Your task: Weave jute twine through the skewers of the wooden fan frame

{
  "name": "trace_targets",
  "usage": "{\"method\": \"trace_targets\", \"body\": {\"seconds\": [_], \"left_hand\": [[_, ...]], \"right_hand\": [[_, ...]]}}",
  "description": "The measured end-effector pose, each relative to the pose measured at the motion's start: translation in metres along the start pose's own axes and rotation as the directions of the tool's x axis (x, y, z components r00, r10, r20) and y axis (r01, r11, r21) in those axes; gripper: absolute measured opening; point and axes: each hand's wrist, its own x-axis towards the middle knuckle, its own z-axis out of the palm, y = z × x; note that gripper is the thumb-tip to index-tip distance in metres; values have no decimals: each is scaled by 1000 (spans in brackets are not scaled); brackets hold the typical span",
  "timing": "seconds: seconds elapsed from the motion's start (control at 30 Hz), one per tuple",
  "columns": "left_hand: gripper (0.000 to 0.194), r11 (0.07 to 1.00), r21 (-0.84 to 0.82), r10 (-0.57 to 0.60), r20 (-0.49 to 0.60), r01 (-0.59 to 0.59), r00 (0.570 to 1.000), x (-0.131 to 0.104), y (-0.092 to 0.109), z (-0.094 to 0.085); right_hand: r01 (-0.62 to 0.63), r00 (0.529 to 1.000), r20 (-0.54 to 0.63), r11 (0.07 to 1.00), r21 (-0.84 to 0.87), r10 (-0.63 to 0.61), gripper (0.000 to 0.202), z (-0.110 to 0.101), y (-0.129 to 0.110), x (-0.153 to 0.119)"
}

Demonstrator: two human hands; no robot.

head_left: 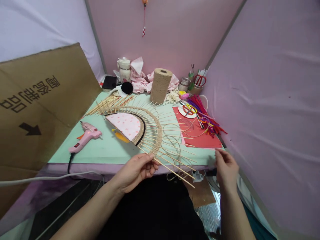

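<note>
My left hand (140,170) pinches the lower edge of a half-round craft piece made of thin wooden sticks (152,136) spread out like rays. Rows of brown twine (159,133) are woven through the sticks in an arc. At its middle sits a half disc of pink dotted cloth (125,124), bordered by twine and a black band. Off to the right, my right hand (227,166) is raised at the table's front edge with thumb and fingers pressed together. Whatever it holds is too fine to make out. Loose loops of thin twine (172,143) show beneath the sticks.
A pink glue gun (86,136) lies at left, beside a large cardboard sheet (42,106). Behind stand a twine spool (161,86), a white jar (124,69) and loose sticks (110,101). Red paper (200,136), scissors (189,110) and coloured pipe cleaners (200,105) lie right.
</note>
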Motion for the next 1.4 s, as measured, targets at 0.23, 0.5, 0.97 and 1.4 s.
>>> {"method": "trace_targets", "body": {"seconds": [0.23,0.5,0.97,1.4], "left_hand": [[33,997,79,-20,-19,22,1000,4,-4,-4],[38,990,120,-70,-34,74,997,7,-14,-12],[41,997,53,-49,-38,51,998,11,-19,-11],[29,987,114,-101,-110,113,989,17,-17,-9]], "right_hand": [[719,528,623,694,33,-577,11,27,-93,-56],[951,-87,929,247,185,-360,18,103,-124,-51],[970,-173,924,105,220,-341,21,124,-107,-48],[934,-97,950,302,190,-298,14,123,-103,-50]]}}
